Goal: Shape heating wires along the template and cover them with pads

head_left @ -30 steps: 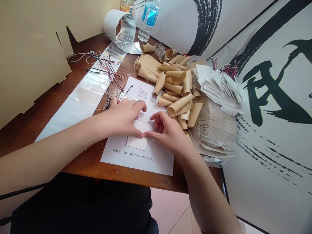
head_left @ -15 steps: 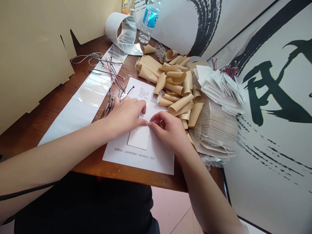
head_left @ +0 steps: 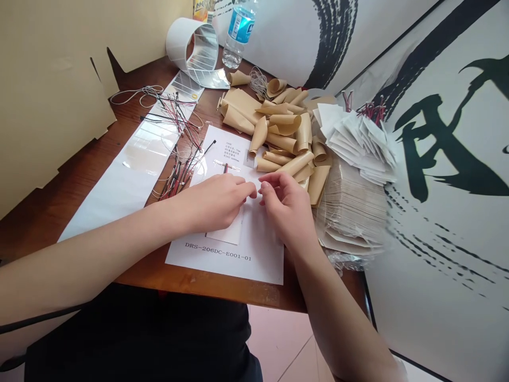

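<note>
My left hand (head_left: 222, 200) rests over a white rectangular piece (head_left: 226, 235), covering most of it. Its fingers are curled closed, and whatever they may hold is hidden. Just to the right, my right hand (head_left: 287, 207) has thumb and fingers drawn together, its tips almost meeting those of the left. Anything between them is too small to make out. The white piece lies on a printed paper sheet (head_left: 264, 265). Beyond my left hand, a short dark and red wire end (head_left: 226, 167) shows on the sheet, beside a thin pale strip.
Curled brown paper pieces (head_left: 284, 142) heap up behind my right hand. Right of them stand a stack of flat sheets (head_left: 353, 204) and white packets with wires (head_left: 358, 140). Thin wired parts (head_left: 178, 170) lie left. A label roll (head_left: 178, 45) and water bottle (head_left: 238, 34) stand behind.
Both hands have shifted right and a little up, away from the white piece's top edge. My left fingers have curled in, and the wire end beyond them has come into view.
</note>
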`<action>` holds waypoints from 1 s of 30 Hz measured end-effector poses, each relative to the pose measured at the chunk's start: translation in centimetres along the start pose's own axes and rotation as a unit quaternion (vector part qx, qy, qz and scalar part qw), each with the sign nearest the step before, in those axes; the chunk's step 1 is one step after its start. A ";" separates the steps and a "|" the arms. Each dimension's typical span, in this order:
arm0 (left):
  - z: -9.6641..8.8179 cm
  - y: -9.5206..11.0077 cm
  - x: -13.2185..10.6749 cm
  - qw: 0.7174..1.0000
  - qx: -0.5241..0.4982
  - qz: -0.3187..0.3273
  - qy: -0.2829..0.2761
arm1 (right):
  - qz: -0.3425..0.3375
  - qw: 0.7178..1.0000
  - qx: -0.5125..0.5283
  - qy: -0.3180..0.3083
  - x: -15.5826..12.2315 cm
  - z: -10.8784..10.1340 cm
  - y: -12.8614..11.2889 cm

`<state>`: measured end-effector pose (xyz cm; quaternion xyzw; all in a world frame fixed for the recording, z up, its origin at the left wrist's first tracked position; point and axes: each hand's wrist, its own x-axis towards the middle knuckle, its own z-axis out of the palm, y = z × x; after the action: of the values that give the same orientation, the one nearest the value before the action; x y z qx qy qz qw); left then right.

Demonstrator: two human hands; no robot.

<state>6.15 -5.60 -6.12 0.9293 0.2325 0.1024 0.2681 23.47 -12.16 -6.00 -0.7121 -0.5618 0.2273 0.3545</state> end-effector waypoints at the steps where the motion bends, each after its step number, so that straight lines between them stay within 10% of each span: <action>1: 0.0 0.0 0.0 1.000 -0.014 -0.006 -0.004 | 0.005 1.000 0.003 -0.001 0.0 0.0 0.0; 16: -0.5 0.5 0.6 0.996 -0.017 -0.054 -0.062 | 0.012 1.000 0.009 -0.020 -0.2 -0.2 -0.3; 30: -1.4 -2.5 0.4 0.984 0.099 -0.124 0.079 | 0.021 0.994 0.029 -0.107 -0.8 -0.3 -0.8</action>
<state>5.13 -2.93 -6.32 0.9041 0.3756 0.1177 0.1665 22.99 -12.92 -5.29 -0.6847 -0.5749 0.3255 0.3079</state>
